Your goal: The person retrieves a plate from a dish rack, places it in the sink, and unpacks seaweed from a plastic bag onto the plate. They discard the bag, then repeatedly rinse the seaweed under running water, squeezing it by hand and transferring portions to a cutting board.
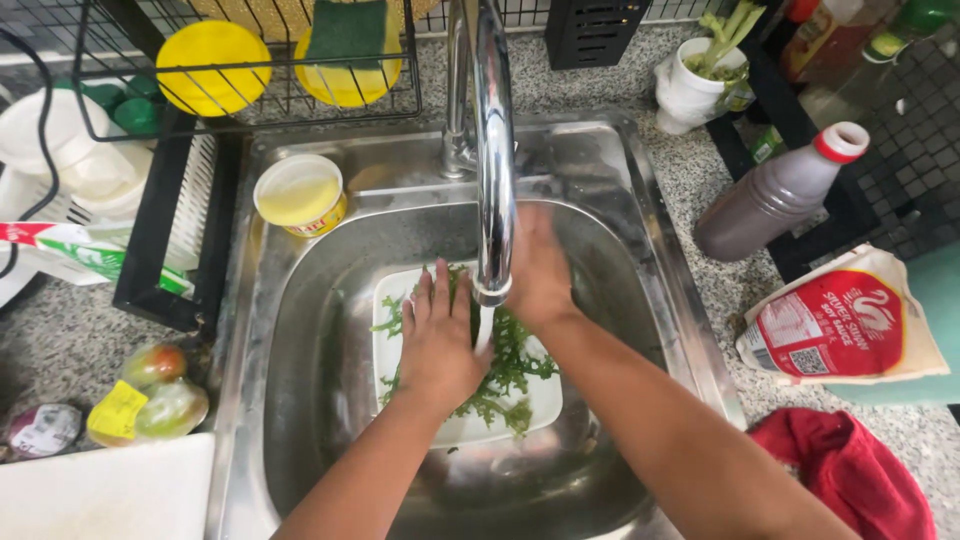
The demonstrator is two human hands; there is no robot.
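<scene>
While water runs from the faucet (pixel 490 150), both hands press on the leafy greens (pixel 510 365) lying on a white plate (pixel 545 400) at the bottom of the sink (pixel 330 400). Seen from the faucet, the greens sit directly under the spout, spreading toward the person. The left hand (pixel 437 335) lies flat on the greens just left of the spout, fingers spread open, gripping nothing. The right hand (pixel 538 270) (blurred, partly behind the spout) rests on the greens to its right; how far it is open I cannot tell. Both are equally near.
</scene>
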